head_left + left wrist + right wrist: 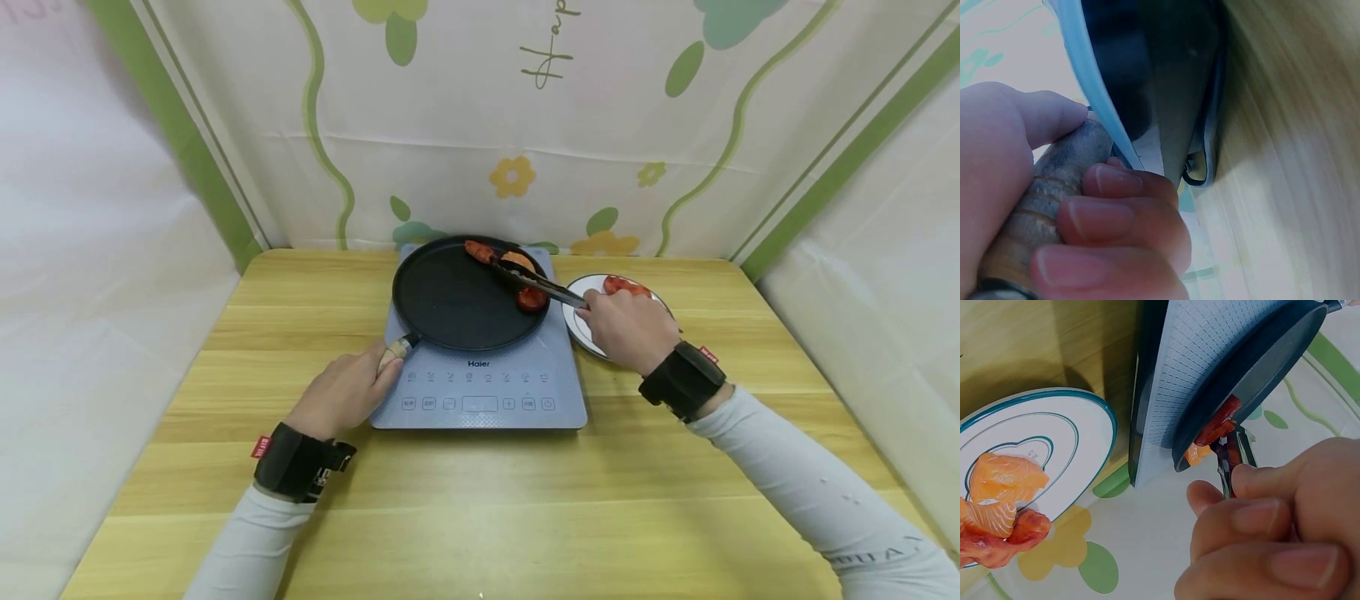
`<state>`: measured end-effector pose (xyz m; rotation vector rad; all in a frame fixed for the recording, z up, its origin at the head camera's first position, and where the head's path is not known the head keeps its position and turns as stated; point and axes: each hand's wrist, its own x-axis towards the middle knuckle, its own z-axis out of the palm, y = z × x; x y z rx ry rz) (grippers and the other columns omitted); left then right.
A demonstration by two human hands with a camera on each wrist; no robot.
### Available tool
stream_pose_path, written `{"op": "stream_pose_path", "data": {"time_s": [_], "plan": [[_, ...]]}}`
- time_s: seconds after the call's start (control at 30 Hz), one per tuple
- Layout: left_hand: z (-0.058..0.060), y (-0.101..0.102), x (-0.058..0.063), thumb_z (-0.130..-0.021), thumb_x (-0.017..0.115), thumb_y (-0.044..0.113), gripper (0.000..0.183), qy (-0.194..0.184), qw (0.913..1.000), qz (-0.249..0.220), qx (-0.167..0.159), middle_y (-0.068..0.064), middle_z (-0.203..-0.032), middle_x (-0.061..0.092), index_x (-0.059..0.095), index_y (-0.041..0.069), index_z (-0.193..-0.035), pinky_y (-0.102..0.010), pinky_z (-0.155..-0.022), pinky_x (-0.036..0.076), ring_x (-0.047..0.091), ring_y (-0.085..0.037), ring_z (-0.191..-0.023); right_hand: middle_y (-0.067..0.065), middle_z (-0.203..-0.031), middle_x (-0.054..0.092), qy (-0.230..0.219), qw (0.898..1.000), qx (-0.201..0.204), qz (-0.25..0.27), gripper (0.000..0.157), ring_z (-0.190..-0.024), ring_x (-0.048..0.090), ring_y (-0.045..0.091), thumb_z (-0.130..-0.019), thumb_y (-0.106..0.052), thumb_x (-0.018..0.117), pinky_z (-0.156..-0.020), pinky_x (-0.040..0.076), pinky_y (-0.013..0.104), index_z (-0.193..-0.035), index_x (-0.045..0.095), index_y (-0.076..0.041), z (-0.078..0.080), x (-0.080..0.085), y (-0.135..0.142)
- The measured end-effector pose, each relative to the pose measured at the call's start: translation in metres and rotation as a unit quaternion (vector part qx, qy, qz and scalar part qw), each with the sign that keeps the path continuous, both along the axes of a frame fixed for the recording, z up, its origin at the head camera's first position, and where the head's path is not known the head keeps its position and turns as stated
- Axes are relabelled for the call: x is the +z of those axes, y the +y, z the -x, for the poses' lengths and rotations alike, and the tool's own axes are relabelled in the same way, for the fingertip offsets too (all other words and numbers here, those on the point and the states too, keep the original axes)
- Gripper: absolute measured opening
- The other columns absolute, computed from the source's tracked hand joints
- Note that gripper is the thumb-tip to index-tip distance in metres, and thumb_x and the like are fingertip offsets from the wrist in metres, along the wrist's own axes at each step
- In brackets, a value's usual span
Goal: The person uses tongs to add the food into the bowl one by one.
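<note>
My left hand (347, 390) grips the wooden handle (1063, 169) of a black frying pan (457, 296), fingers curled round it. My right hand (633, 329) holds a pair of tongs (551, 288), reaching over the pan's right side. At the tong tips, near the far rim, lies a red meat piece (478, 251); I cannot tell whether the tips pinch it. An orange salmon piece (519, 262) sits partly behind the tongs, and a second red meat piece (531, 300) rests nearer to me. Under the pan is a grey-blue induction cooker (480, 387).
To the right of the cooker stands a white plate (1094, 428) with a dark rim, partly under my right hand. It bears salmon pieces (1007, 478) and red meat (1007, 544). The wooden table (465, 517) ends at a patterned cloth wall (450, 108).
</note>
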<state>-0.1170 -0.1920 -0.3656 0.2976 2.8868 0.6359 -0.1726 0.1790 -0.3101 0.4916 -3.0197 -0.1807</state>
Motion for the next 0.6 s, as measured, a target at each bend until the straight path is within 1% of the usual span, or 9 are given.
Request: {"op": "stream_pose_path", "data": {"time_s": [0.23, 0.47, 0.6], "plan": [[-0.0012, 0.0, 0.0014, -0.102, 0.037, 0.045, 0.031, 0.012, 0.9999, 0.0, 0.001, -0.003, -0.074, 0.054, 0.049, 0.017, -0.106, -0.035, -0.067, 0.043, 0.056, -0.019, -0.075, 0.005, -0.061, 0.05, 0.008, 1.0, 0.008, 0.011, 0.028, -0.051, 0.048, 0.022, -0.097, -0.036, 0.054, -0.043, 0.037, 0.035, -0.086, 0.059, -0.01, 0.001, 0.0004, 0.0017], [-0.0017, 0.0007, 0.0026, -0.103, 0.037, 0.044, 0.03, 0.008, 1.0, 0.004, 0.003, -0.004, -0.074, 0.054, 0.05, 0.016, -0.105, -0.033, -0.065, 0.041, 0.055, -0.018, -0.073, 0.005, -0.062, 0.051, 0.001, 1.0, -0.003, 0.018, 0.029, -0.052, 0.049, 0.022, -0.097, -0.038, 0.054, -0.044, 0.038, 0.035, -0.087, 0.059, -0.011, -0.0002, 0.0021, 0.0008], [-0.0011, 0.0, 0.0029, -0.103, 0.037, 0.044, 0.031, 0.007, 1.0, 0.003, 0.001, -0.004, -0.074, 0.054, 0.05, 0.016, -0.105, -0.033, -0.064, 0.041, 0.055, -0.019, -0.073, 0.005, -0.062, 0.052, -0.003, 1.0, 0.0, 0.022, 0.029, -0.053, 0.049, 0.022, -0.097, -0.038, 0.054, -0.044, 0.037, 0.034, -0.089, 0.059, -0.011, -0.003, 0.0038, 0.0008]]}}
